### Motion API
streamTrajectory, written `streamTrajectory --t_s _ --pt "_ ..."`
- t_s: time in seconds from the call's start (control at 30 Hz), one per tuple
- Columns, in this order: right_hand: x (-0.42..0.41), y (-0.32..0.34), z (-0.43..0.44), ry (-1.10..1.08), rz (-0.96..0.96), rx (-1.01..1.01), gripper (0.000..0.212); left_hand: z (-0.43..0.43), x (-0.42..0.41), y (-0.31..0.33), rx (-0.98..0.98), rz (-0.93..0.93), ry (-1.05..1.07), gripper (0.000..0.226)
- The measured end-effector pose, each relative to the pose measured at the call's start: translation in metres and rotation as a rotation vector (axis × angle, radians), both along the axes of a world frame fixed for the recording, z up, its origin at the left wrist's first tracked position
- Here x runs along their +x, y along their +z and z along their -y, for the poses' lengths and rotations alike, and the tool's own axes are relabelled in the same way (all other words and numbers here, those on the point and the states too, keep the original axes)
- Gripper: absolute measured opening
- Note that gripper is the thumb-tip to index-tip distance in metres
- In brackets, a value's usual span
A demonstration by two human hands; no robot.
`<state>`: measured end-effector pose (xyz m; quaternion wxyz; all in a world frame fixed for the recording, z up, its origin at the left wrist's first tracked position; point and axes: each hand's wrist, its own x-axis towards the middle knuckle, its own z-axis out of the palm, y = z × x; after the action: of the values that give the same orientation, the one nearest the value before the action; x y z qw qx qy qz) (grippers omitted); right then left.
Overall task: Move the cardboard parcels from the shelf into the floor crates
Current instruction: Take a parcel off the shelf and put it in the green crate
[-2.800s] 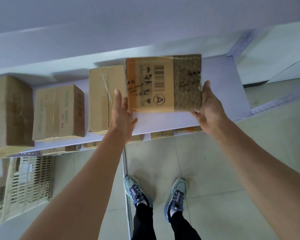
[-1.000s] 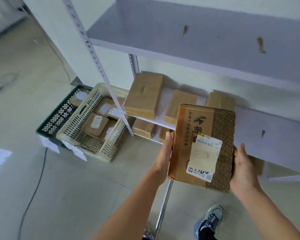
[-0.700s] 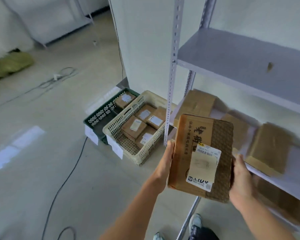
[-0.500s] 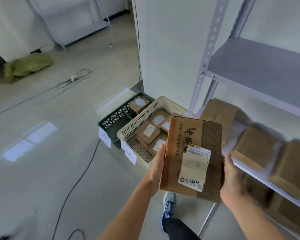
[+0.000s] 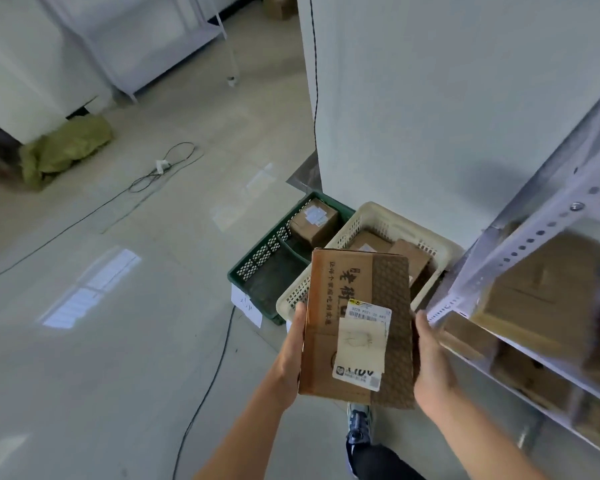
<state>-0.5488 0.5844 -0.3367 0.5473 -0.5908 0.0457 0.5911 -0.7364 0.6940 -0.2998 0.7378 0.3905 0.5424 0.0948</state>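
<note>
A flat cardboard parcel point(image 5: 340, 306) with a white shipping label and a dark patterned strip hangs in front of me. My left hand point(image 5: 290, 348) grips its left edge and my right hand point(image 5: 430, 368) grips its right edge; the fingers are hidden under it. Just beyond it on the floor stands a cream crate point(image 5: 388, 216) holding several parcels. Beside that is a green crate point(image 5: 257, 268) with one small parcel point(image 5: 312, 221). The held parcel hides the near part of the cream crate.
The grey metal shelf point(image 5: 520, 244) stands at my right with blurred brown parcels point(image 5: 541, 292) on its levels. A white wall is behind the crates. A black cable point(image 5: 208, 368) runs across the floor at my left. A green bag point(image 5: 63, 150) lies far left.
I lifted the parcel off the shelf and turned left. The crates have come closer and now sit right behind the parcel. Both hands keep the same hold.
</note>
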Motion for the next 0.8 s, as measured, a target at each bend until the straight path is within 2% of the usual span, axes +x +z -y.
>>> streamTrajectory --t_s 0.2,0.37,0.47,0.63,0.8 --pt "-0.029 -0.014 -0.082 -0.011 -0.056 0.005 0.083 -0.089 -0.022 -0.012 -0.048 -0.099 -0.007 0.083" --pt "-0.063 -0.047 -0.154 -0.04 -0.086 -0.029 0.085 -0.179 -0.046 -0.047 -0.094 -0.158 -0.017 0.081" --pt "-0.085 -0.075 -0.21 -0.108 -0.08 -0.044 0.083 -0.247 -0.062 -0.081 -0.108 -0.146 -0.119 0.071" --pt "-0.12 -0.143 -0.319 -0.197 -0.045 -0.133 0.09 -0.374 -0.08 -0.16 -0.008 -0.147 -0.271 0.069" --pt "-0.151 -0.236 -0.405 -0.27 -0.054 -0.2 0.074 -0.478 -0.09 -0.252 -0.055 -0.198 -0.452 0.073"
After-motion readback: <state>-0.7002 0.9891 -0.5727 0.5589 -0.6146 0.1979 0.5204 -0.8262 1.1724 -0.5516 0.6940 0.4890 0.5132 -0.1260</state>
